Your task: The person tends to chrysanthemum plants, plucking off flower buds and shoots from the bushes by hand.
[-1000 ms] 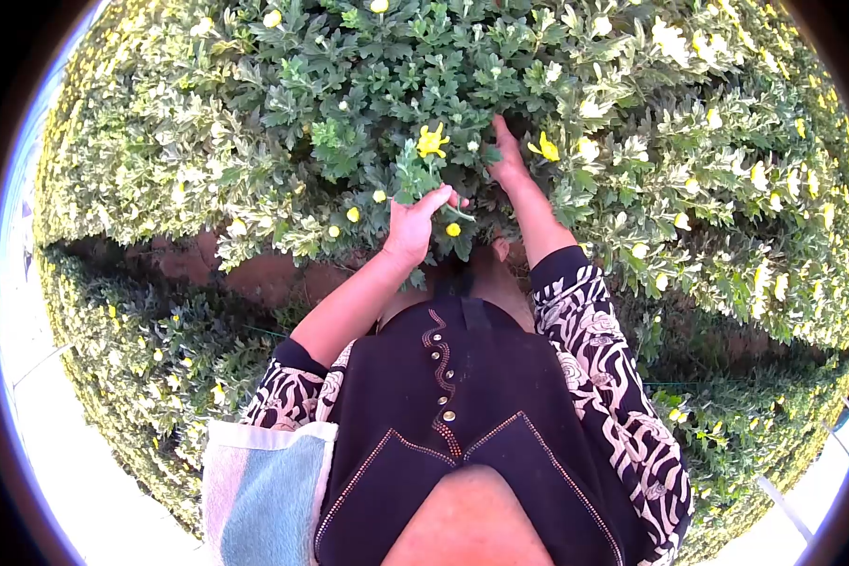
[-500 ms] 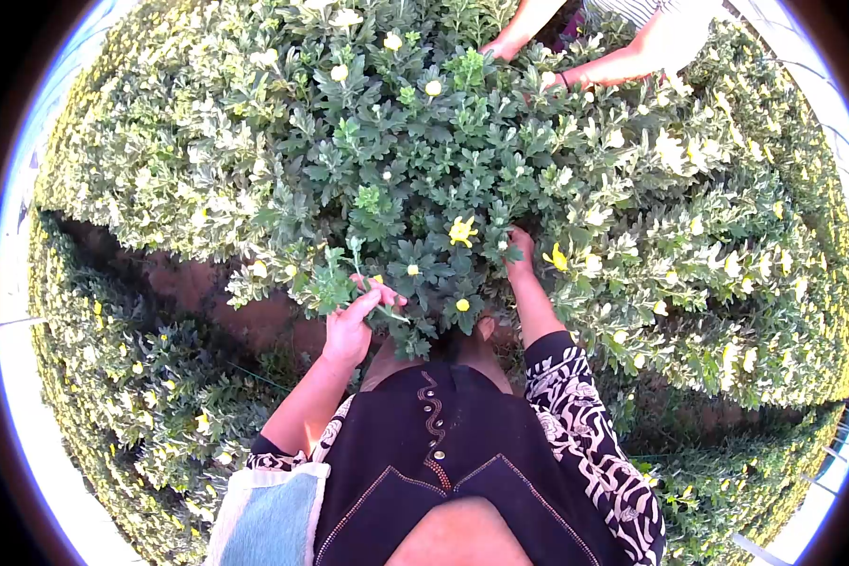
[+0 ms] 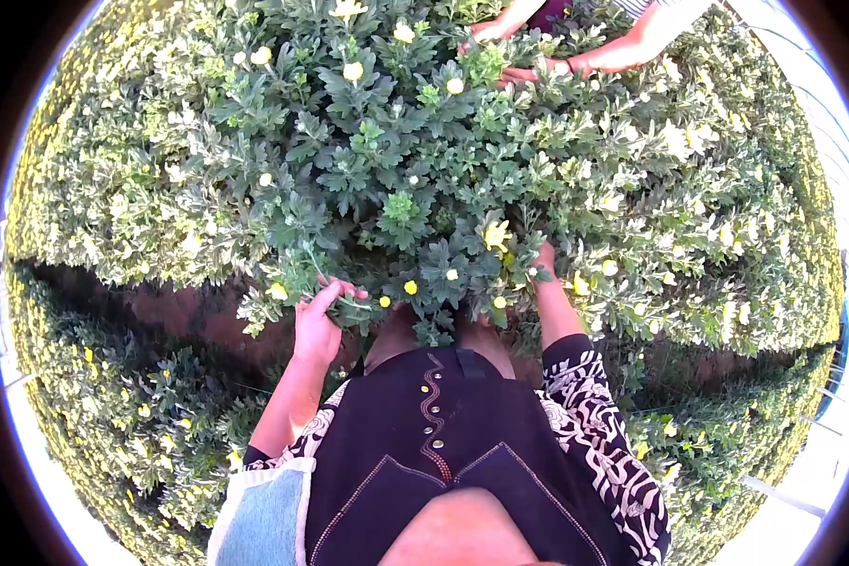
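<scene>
One slender, pale-green leafy stem (image 3: pixel 313 259) sits pinched in your left hand (image 3: pixel 317 324), left of centre; your right hand (image 3: pixel 545 262), right of centre, is among leaves (image 3: pixel 446 261), its grip hidden.

The single view looks from the wearer's head, forward and steeply down, with the left grip (image 3: pixel 318 327) and right grip (image 3: pixel 546 271) near the middle. Its wide, rounded field takes in the dark top (image 3: pixel 387 401) close below the grips and plants (image 3: pixel 358 165) stretching beyond them.

Bright light washes reddish-brown soil (image 3: pixel 198 321) and a pale, ribbed structure (image 3: pixel 825 108).
</scene>
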